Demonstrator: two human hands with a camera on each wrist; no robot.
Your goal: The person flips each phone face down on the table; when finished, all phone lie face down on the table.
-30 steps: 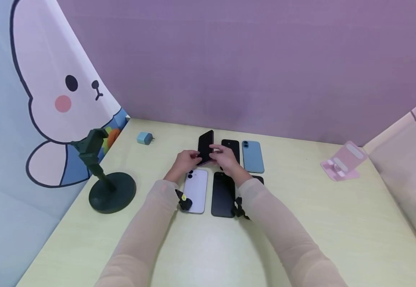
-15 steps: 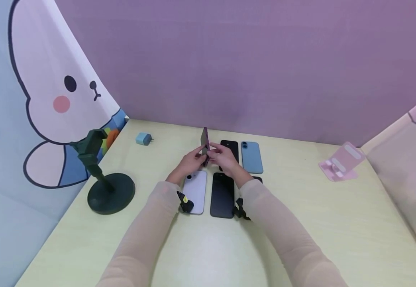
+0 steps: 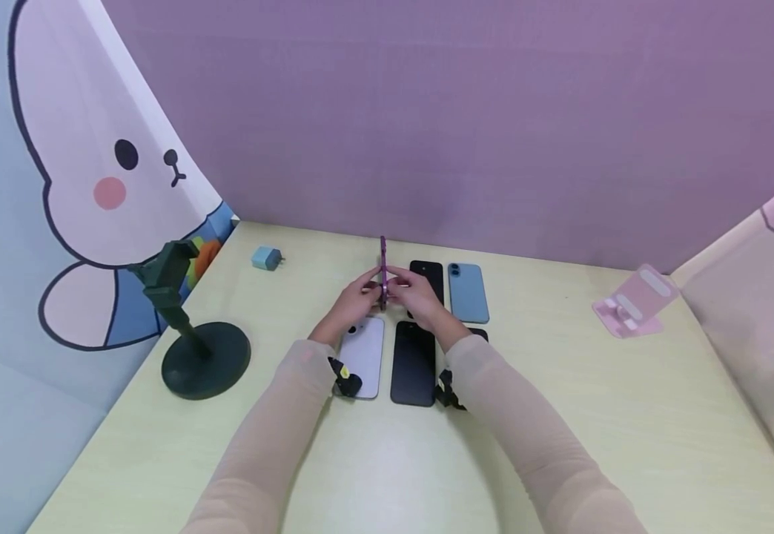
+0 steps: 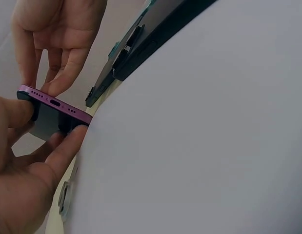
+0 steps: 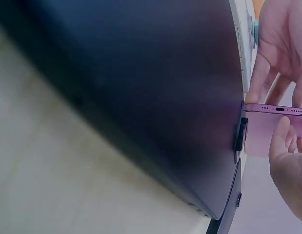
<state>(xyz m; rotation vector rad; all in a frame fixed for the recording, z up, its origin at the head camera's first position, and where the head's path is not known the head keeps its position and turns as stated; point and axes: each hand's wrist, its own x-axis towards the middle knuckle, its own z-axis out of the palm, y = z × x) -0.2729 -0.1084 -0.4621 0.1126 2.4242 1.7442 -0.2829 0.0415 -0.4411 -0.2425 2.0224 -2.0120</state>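
Note:
Between both hands, a smartphone [image 3: 383, 256] with a purple-pink frame stands edge-on to the head view. My left hand [image 3: 352, 304] holds it from the left, on the dark screen side. From the other side my right hand [image 3: 420, 299] grips it, fingers on the pink back [image 5: 260, 134]. Its charging-port end [image 4: 54, 103] faces the wrist cameras. Below my left hand lies a white phone [image 3: 367, 363], partly covered by the wrist. A dark phone [image 3: 414, 363] lies beside it. Behind my right hand are a black phone [image 3: 430, 274] and a light blue phone [image 3: 469, 293].
Another dark phone [image 3: 479, 334] is mostly hidden under the right wrist. At left stands a dark green stand [image 3: 207, 360] with a round base; a blue charger plug [image 3: 267, 258] lies behind it. A pink phone stand [image 3: 637, 300] sits at far right, and a purple curtain [image 3: 494, 133] hangs behind the table.
The held phone has turned from showing its dark screen at a slant to standing edge-on. Both hands have kept nearly the same place, and the other phones lie still.

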